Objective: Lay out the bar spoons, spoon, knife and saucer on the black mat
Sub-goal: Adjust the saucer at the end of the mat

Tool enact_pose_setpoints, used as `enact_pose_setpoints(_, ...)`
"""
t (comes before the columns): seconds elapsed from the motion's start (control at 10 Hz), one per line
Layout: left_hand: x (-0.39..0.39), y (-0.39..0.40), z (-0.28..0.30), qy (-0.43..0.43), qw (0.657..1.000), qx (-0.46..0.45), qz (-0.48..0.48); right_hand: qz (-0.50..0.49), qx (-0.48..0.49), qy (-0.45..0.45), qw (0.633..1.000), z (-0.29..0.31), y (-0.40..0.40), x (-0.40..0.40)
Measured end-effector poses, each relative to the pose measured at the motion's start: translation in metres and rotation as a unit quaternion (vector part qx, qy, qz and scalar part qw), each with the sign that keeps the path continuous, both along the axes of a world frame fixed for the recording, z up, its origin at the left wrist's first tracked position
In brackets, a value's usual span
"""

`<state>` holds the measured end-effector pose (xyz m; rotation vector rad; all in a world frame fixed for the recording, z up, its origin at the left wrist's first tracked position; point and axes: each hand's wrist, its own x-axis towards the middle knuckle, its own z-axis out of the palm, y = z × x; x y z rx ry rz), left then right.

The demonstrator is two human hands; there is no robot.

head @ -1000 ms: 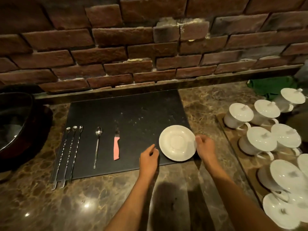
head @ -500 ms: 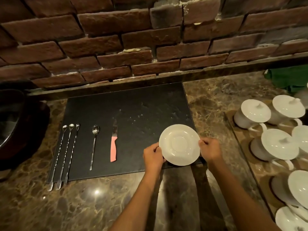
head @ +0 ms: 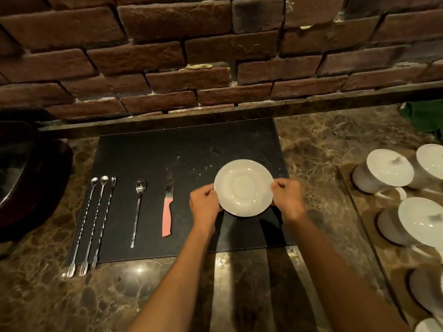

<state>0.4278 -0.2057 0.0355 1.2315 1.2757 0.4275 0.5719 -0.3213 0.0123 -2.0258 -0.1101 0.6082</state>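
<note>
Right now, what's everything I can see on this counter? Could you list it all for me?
bar spoons: three, silver, left edge of the mat, forked ends overhanging its near edge
spoon: one, silver, right of the bar spoons
knife: one, pink handle, right of the spoon
saucer: one, white, right part of the mat
black mat: one, on the counter
counter: brown marble
lidded cups: several, white, on a tray at right
green cloth: one, far right
brick wall: behind
left hand: gripping the saucer's left rim
right hand: gripping its right rim
</note>
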Motion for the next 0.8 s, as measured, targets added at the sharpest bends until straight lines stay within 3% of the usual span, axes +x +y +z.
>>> enact_pose_setpoints(0.6,-0.002,0.011,-0.005,-0.005,1.0,0.004,-0.002,0.022,-0.008,-0.009,1.0,-0.003,0.014,0.0)
enact_pose_setpoints(0.8,-0.008,0.005,0.008,0.061,0.992,0.101,-0.035,0.013,-0.01,-0.038,0.999,0.016,0.007,-0.008)
